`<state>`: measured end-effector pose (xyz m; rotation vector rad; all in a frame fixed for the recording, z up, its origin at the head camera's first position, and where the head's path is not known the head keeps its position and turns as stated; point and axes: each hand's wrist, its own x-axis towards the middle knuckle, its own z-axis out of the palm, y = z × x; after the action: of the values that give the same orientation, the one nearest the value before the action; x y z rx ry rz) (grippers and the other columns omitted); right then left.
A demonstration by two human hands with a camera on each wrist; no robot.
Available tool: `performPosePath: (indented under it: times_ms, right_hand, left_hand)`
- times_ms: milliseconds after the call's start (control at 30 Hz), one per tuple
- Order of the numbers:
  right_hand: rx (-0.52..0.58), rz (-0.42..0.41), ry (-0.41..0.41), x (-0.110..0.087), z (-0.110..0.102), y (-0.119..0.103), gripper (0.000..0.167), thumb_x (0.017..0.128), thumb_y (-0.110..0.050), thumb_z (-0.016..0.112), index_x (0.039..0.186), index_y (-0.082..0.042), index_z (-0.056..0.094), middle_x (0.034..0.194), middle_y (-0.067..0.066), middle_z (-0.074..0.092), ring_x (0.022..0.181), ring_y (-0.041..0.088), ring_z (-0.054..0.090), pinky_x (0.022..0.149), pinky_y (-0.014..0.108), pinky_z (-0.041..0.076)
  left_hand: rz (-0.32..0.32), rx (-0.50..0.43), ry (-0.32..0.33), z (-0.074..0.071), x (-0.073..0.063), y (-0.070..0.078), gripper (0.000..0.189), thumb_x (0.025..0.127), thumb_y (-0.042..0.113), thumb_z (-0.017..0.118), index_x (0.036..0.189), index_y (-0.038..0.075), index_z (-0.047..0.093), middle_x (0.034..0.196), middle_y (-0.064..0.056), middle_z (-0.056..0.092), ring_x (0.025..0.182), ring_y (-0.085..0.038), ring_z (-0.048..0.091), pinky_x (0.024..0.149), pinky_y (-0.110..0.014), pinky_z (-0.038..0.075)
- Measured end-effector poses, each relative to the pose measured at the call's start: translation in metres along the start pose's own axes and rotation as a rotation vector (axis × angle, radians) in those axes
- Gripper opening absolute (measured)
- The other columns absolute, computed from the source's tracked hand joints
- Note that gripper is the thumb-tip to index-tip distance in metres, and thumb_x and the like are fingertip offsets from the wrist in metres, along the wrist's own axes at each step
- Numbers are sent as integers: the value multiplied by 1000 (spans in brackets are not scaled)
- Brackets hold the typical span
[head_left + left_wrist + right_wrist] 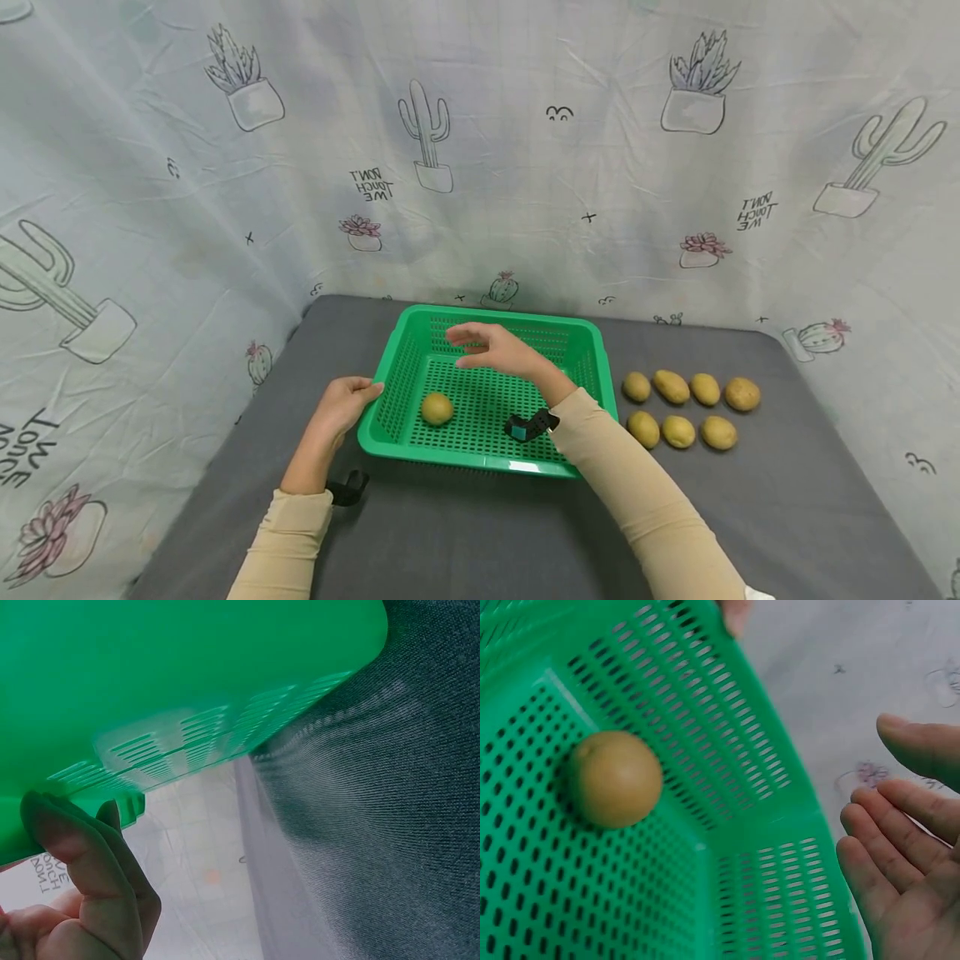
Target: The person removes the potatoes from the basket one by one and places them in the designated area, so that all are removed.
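Observation:
A green plastic basket (465,455) with slotted walls sits on the grey cloth. One round yellow-brown potato (437,409) lies on its floor, toward the left; the right wrist view shows this potato (619,780) near a corner. My left hand (345,408) grips the basket's left rim, thumb on top, and in the left wrist view its fingers (94,870) curl up under the rim. Over the basket hovers my right hand (498,350), holding nothing, its fingers loosely extended and thumb apart.
Several potatoes (678,432) lie in two rows on the cloth, right of the basket. A pale curtain (510,167) with cactus drawings hangs behind and along both sides. Black straps (528,426) are worn on both wrists.

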<state>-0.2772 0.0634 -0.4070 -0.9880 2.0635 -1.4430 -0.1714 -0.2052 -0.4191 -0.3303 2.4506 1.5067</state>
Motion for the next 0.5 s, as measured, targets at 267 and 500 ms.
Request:
performPosePath:
  times_ms: [267,500]
  right_hand:
    - [-51,82,-101,12,12,16,54,92,-13,63,142,-4,42,144,18,43,134,28,42,110,40,36]
    - [-107,126,-194,14,20,29,58,92,-15,63,143,0,39,145,16,44,135,30,41,108,37,40]
  left_hand:
    - [1,8,3,-2,0,-1,55,100,25,48,141,-10,36,145,-30,34,135,-46,30,108,-59,30]
    - [9,13,-3,-2,0,-2,55,100,25,48,140,-10,37,145,-30,34,134,-46,30,107,-59,31]
